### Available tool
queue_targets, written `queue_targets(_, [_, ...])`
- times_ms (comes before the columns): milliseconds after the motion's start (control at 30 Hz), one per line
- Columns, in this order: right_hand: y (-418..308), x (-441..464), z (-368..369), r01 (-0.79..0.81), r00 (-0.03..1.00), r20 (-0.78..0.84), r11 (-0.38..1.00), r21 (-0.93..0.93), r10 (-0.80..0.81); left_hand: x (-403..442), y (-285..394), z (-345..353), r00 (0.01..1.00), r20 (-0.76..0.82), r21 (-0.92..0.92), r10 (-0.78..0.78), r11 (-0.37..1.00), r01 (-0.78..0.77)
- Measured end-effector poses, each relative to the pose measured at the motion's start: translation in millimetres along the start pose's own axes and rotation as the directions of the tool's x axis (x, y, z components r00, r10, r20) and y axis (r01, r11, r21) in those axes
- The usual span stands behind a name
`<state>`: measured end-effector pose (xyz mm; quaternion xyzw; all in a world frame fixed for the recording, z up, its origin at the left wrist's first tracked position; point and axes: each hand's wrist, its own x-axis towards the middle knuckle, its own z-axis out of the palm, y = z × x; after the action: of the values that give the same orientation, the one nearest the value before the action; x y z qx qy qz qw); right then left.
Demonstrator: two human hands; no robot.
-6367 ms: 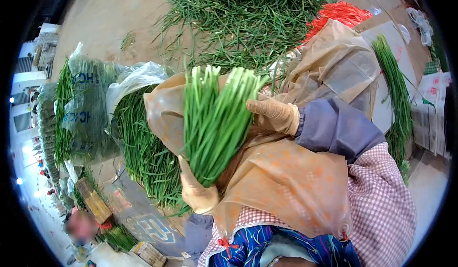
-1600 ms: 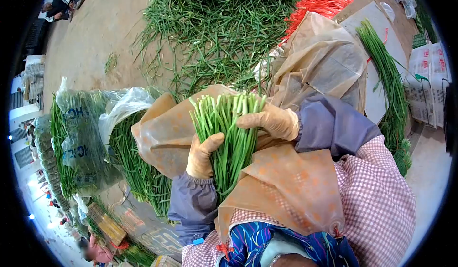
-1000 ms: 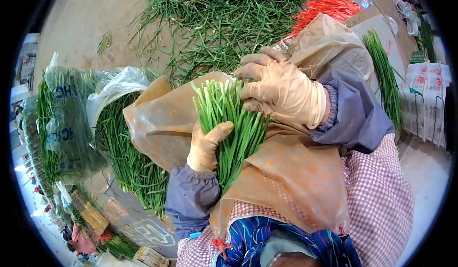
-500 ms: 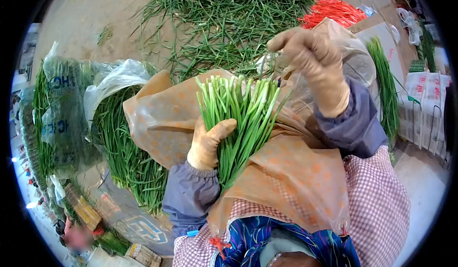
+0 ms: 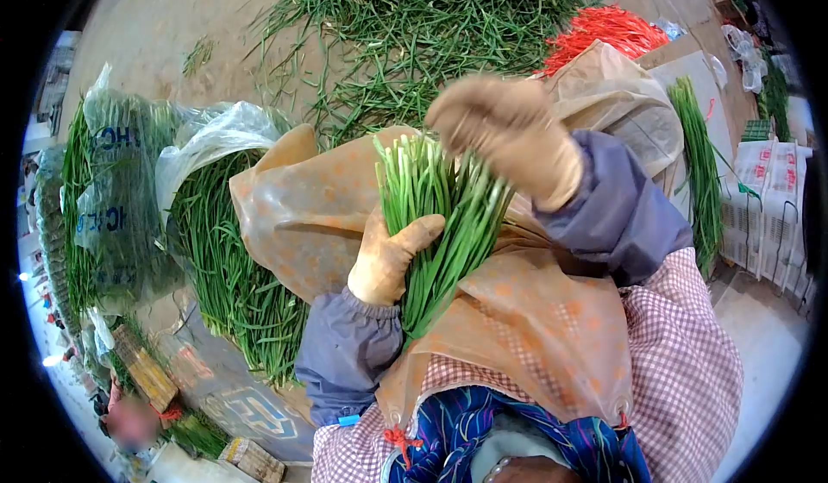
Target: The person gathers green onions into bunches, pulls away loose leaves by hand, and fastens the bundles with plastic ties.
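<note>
A bunch of long green stalks with pale cut ends pointing up lies over my lap. My gloved left hand is wrapped round its left side, the thumb across the stalks. Over the upper right of the bunch is my gloved right hand, smeared by motion, so its fingers and anything in them cannot be made out. Beneath the bunch spreads a translucent brown plastic apron with orange spots.
Loose green leaves cover the floor ahead, beside red ties. Bagged stalks and a leafy pile stand left. Another bunch lies on a board at right, near white crates. A person is far lower left.
My right hand has moved from the bunch's top up to the right, then back left over the pale ends. My left hand has stayed round the bunch, shifting slightly right.
</note>
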<state>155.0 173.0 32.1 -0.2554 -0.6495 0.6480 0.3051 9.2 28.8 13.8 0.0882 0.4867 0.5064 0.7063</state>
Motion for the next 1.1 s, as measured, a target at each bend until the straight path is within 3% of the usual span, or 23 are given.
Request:
queue_targets(67, [-4.4, 14.8, -39.0, 0.104, 0.984, -0.162, 0.968, 0.229, -0.067, 1.4, -0.6, -2.7, 0.999, 0.037, -0.046, -0.008, 0.999, 0.01])
queue_targets(133, [3.7, 20.0, -69.7, 0.205, 0.908, -0.414, 0.923, 0.324, -0.057, 0.9, 2.2, -1.9, 0.998, 0.067, -0.084, -0.01, 0.996, 0.015])
queue_targets(167, [9.6, 14.4, -87.5, 0.106, 0.924, -0.381, 0.973, 0.203, -0.021, 1.4, 2.2, -5.9, 0.998, 0.048, -0.044, -0.029, 0.999, 0.031])
queue_targets(267, [21.1, -31.5, -95.1, -0.143, 0.948, -0.235, 0.946, 0.29, 0.216, -0.5, 6.3, -2.3, 0.998, 0.061, -0.079, -0.023, 0.997, 0.028])
queue_targets(300, [32.8, -49.9, -94.7, -0.31, 0.927, -0.058, 0.844, 0.437, 0.37, -1.7, 8.2, 0.9, 0.998, 0.065, -0.097, -0.023, 0.995, 0.029])
queue_targets(400, [47.0, -93.9, -49.7, -0.45, 0.879, 0.131, 0.703, 0.551, 0.459, 0.4, 5.9, 5.6, 0.997, 0.08, -0.1, 0.005, 0.995, 0.003])
queue_targets(467, [37.9, -85.5, -14.6, -0.415, 0.888, 0.188, 0.555, 0.721, 0.421, 3.6, 4.3, 8.2, 0.988, 0.147, -0.043, 0.049, 0.998, -0.043])
queue_targets(567, [33.2, -66.2, 7.9, -0.255, 0.928, 0.08, 0.465, 0.848, 0.363, 3.0, 3.3, 16.2, 0.974, 0.205, 0.061, 0.094, 0.992, -0.108])
queue_targets(667, [20.9, -46.5, 30.1, -0.229, 0.937, 0.023, 0.564, 0.794, 0.349, 1.8, 6.7, 15.2, 0.972, 0.235, 0.229, 0.025, 0.97, -0.08])
queue_targets(767, [20.5, -37.8, 38.7, -0.217, 0.931, -0.017, 0.591, 0.777, 0.365, 5.7, 20.5, 12.4, 0.942, 0.329, 0.241, -0.06, 0.97, -0.022])
queue_targets(933, [26.0, -32.3, 37.6, -0.197, 0.923, -0.136, 0.747, 0.635, 0.359, 11.8, 14.2, 19.7, 0.944, 0.316, 0.183, -0.096, 0.982, 0.039])
queue_targets(1033, [21.6, -29.1, 19.5, -0.276, 0.921, -0.078, 0.783, 0.558, 0.381, 12.6, 3.2, 26.0, 0.964, 0.262, 0.17, -0.037, 0.985, -0.008])
queue_targets(1100, [24.0, -27.6, 5.8, -0.285, 0.93, -0.092, 0.858, 0.428, 0.355, 15.5, -2.5, 21.5, 0.965, 0.246, 0.183, -0.087, 0.982, 0.042])
